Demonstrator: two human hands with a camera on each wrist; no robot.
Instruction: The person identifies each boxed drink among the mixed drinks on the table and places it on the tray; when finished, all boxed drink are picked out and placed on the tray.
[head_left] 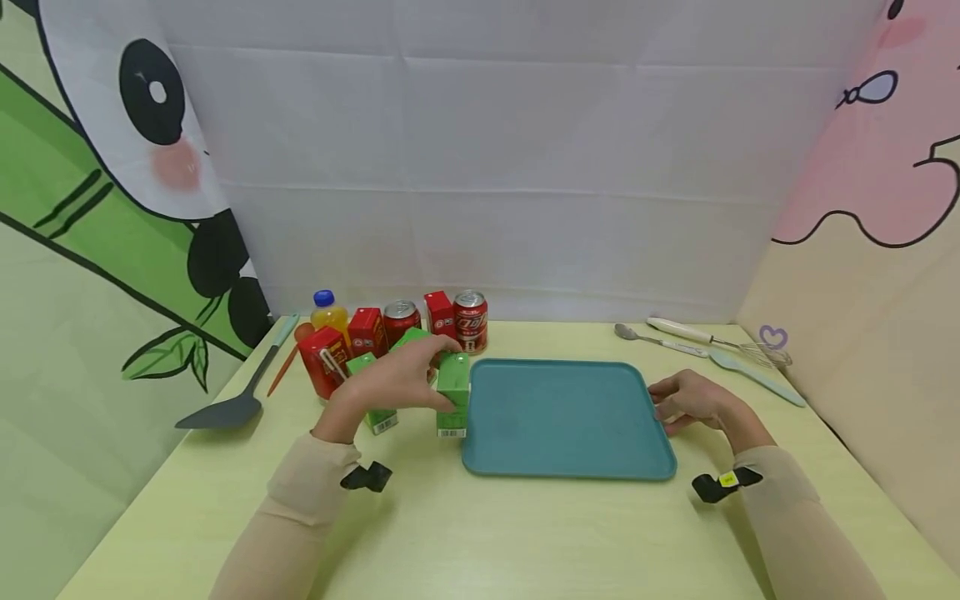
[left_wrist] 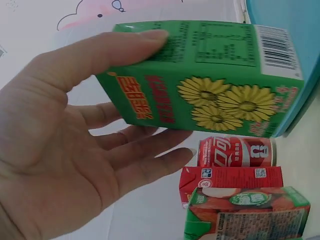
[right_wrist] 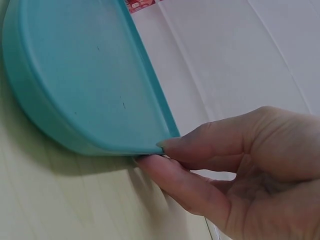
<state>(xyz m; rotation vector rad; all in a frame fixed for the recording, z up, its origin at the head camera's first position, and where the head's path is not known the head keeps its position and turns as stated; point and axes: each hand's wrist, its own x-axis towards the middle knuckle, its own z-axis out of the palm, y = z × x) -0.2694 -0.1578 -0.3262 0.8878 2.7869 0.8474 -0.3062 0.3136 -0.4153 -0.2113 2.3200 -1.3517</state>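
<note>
My left hand (head_left: 393, 379) grips a green drink carton (head_left: 453, 387) between thumb and fingers, at the left edge of a teal tray (head_left: 562, 417). Yellow flowers and a barcode show on this carton (left_wrist: 215, 100) in the left wrist view. On the tray's right side, my right hand (head_left: 693, 398) pinches the rim with thumb and forefinger, as the right wrist view shows. The tray's flat surface bears nothing. Under and behind my left hand stand another green carton (head_left: 382, 419) and one more green-topped carton (head_left: 411, 337), both partly hidden.
Behind stand red cartons (head_left: 367, 329), red cans (head_left: 471, 321) and a juice bottle (head_left: 328, 312) with a blue cap. At far left lies a grey-headed spatula (head_left: 232, 412). A spoon (head_left: 626, 332), a whisk (head_left: 682, 330) and a pale green spatula (head_left: 757, 379) lie at back right.
</note>
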